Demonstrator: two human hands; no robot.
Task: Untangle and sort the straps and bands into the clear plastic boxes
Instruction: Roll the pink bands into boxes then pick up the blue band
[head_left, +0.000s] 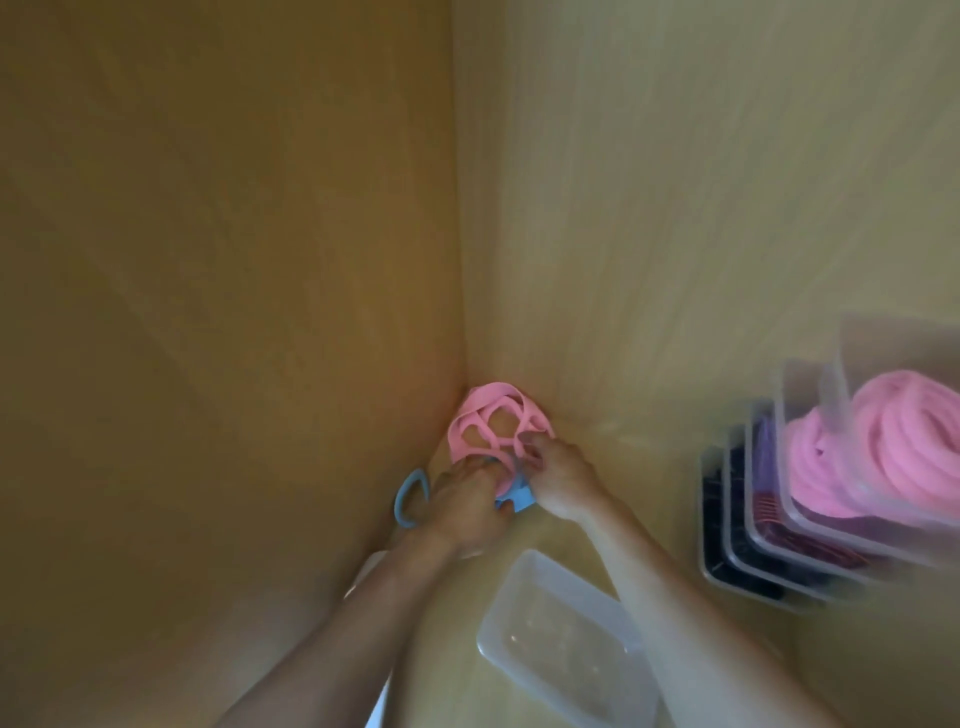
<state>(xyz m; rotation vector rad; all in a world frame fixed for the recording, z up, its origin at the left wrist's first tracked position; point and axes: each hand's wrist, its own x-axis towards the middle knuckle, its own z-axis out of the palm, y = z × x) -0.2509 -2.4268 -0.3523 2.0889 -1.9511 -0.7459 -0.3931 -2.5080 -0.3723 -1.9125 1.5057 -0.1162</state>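
A tangle of flat pink bands (493, 421) lies in the corner where the wooden walls meet. Blue bands mix into its near side; one blue loop (410, 493) sticks out to the left, and another blue piece (514, 500) shows between my hands. My left hand (467, 506) grips the near edge of the tangle with curled fingers. My right hand (558, 480) pinches a pink strand at the tangle's right side. An empty clear plastic box (561, 642) sits just below my hands.
At the right stands a blurred stack of clear plastic boxes (810, 519), the top one full of coiled pink band (883, 452), lower ones holding purple, red and black items. Wooden walls (208, 260) close in on the left and behind. A white edge (363, 577) shows under my left forearm.
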